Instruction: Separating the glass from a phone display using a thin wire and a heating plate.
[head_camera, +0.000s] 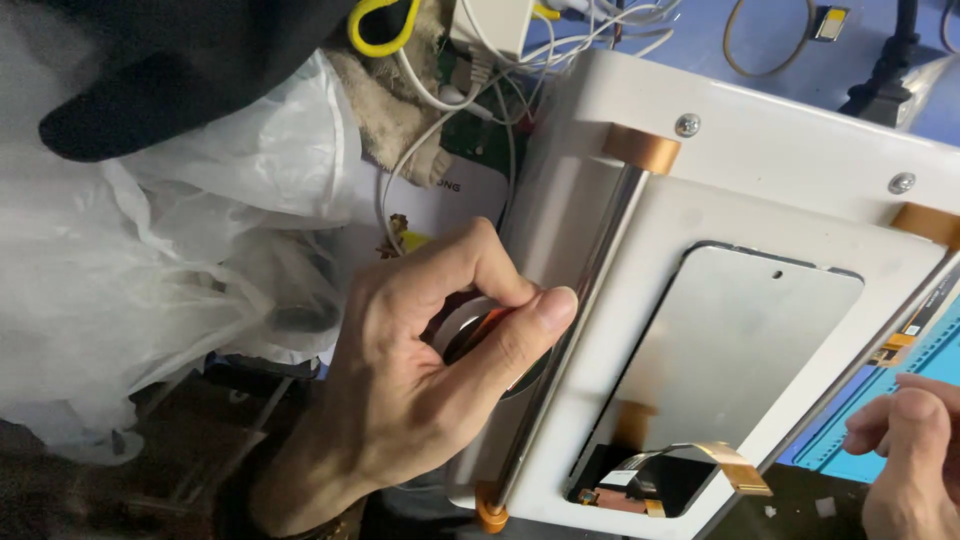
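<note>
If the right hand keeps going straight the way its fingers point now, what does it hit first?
The right hand has curled fingers pointing left, toward the white fixture. Its lower right edge, by the metal rail, probably comes first, before the phone screen panel lying on it. Depth is unclear, so the hand might pass above that edge.

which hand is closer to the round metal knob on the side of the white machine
Left. The left hand grips the round metal knob between thumb and fingers. The right hand sits apart at the machine's opposite edge, touching nothing visible.

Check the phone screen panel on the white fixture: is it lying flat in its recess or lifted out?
Flat in. The phone screen panel sits within the white fixture, its orange ribbon cable folded over at its lower end.
</note>
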